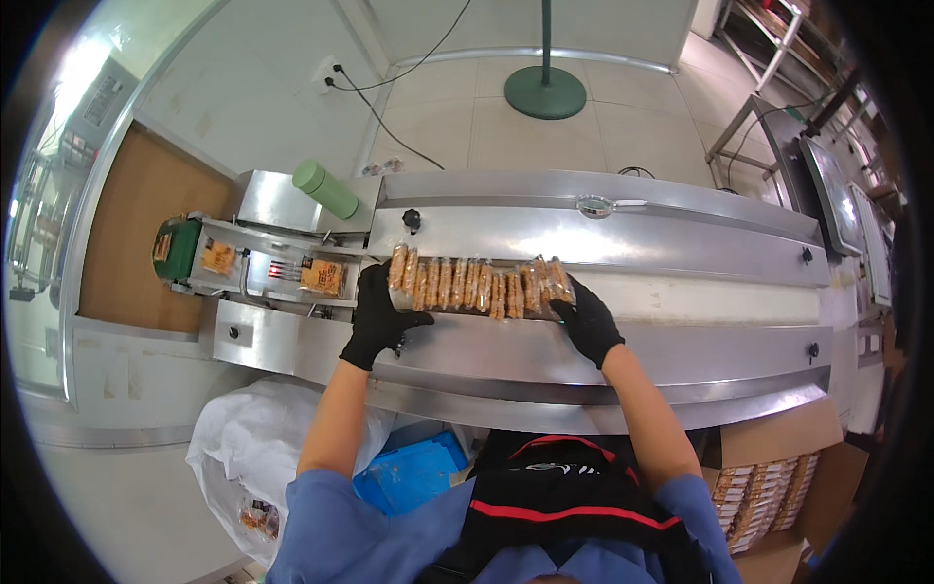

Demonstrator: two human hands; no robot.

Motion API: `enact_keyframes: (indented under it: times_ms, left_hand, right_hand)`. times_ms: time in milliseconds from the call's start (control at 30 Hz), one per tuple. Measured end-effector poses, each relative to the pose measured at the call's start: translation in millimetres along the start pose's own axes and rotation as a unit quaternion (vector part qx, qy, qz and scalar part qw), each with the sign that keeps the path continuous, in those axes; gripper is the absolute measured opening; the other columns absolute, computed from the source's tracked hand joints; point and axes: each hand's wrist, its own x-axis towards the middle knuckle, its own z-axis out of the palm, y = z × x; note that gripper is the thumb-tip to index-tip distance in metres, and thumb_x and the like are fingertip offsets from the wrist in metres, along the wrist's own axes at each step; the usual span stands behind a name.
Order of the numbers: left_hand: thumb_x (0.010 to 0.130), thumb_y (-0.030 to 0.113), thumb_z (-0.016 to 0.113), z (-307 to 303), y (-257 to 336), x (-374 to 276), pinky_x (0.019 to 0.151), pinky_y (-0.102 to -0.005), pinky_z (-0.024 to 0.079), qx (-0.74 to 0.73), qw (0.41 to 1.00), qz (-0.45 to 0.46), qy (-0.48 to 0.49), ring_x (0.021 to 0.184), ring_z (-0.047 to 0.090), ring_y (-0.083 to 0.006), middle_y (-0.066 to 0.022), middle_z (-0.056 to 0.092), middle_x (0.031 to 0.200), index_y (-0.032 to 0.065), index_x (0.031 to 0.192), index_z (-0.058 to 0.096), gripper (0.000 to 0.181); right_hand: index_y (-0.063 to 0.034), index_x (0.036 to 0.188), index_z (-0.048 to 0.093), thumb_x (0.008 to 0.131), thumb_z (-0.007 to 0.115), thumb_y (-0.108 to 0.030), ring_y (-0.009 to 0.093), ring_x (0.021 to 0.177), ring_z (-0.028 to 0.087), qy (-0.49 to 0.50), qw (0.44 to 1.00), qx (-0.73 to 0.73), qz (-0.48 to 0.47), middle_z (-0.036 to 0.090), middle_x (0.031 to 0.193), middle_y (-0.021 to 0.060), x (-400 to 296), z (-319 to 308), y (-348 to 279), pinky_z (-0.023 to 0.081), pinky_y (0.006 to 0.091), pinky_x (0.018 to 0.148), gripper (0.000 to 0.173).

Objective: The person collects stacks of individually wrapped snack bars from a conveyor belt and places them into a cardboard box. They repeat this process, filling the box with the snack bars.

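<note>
A long row of snack packets (467, 283) in clear wrap stands on edge on the steel conveyor table, packed side by side. My left hand (379, 321), in a black glove, presses against the left end of the row, thumb along the near side. At the right end my right hand (586, 321), also gloved in black, has its thumb on the near side of the last packets. Between them both hands hold the row together. Left of my left hand, one flat packet (323, 277) lies in the feed channel, and another packet (218, 257) lies farther up it.
A green bottle (325, 188) stands on the machine housing. A round-headed handled tool (596, 206) rests on the table's far ledge. Below are a white sack (255, 416), a blue crate (412, 471) and a carton (781, 438) with stacked packets. A green stand base (545, 93) is on the floor.
</note>
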Motion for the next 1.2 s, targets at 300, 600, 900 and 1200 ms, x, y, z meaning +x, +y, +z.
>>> enact_keyframes:
  times_ms: [300, 600, 900, 1200]
  left_hand:
    - [0.056, 0.02, 0.1, 5, -28, 12, 0.122, -0.0427, 0.033, -0.202, 0.976, -0.016, -0.08, 0.149, 0.037, -0.0341, -0.0184, 0.035, 0.162, 0.0039, 0.163, 0.021, 0.134]
    - [0.078, 0.023, 0.091, 46, 30, 51, 0.113, -0.0407, 0.042, -0.292, 0.956, 0.014, 0.034, 0.136, 0.052, -0.0279, -0.0153, 0.053, 0.146, 0.0055, 0.158, 0.036, 0.099]
    - [0.099, 0.037, 0.067, 38, 159, 5, 0.098, -0.0477, 0.052, -0.238, 0.967, -0.064, -0.067, 0.127, 0.061, -0.0432, -0.0329, 0.054, 0.142, 0.0134, 0.166, 0.013, 0.089]
    - [0.078, 0.031, 0.09, 70, 204, -65, 0.099, -0.0494, 0.05, -0.16, 0.963, -0.068, -0.205, 0.117, 0.059, -0.0434, -0.029, 0.052, 0.13, 0.012, 0.166, -0.004, 0.13]
  right_hand:
    - [-0.0033, 0.151, 0.039, 0.074, 0.092, -0.033, 0.04, 0.133, 0.053, -0.031, 0.999, -0.029, -0.034, 0.054, 0.144, 0.0219, 12, 16, -11, 0.043, 0.046, 0.114, 0.098]
    - [-0.003, 0.147, 0.035, 0.071, 0.095, -0.038, 0.031, 0.122, 0.062, 0.136, 0.978, 0.126, 0.099, 0.062, 0.133, 0.019, 12, 1, -17, 0.052, 0.0418, 0.102, 0.104]
    - [0.0008, 0.146, 0.034, 0.081, 0.086, -0.046, 0.036, 0.105, 0.073, 0.167, 0.96, -0.008, 0.223, 0.072, 0.114, 0.0237, -107, -121, -66, 0.057, 0.0428, 0.091, 0.096]
    - [0.0051, 0.16, 0.015, 0.076, 0.081, -0.065, 0.043, 0.13, 0.057, 0.111, 0.928, -0.146, 0.324, 0.052, 0.142, 0.0319, -151, -104, -32, 0.049, 0.0451, 0.106, 0.128]
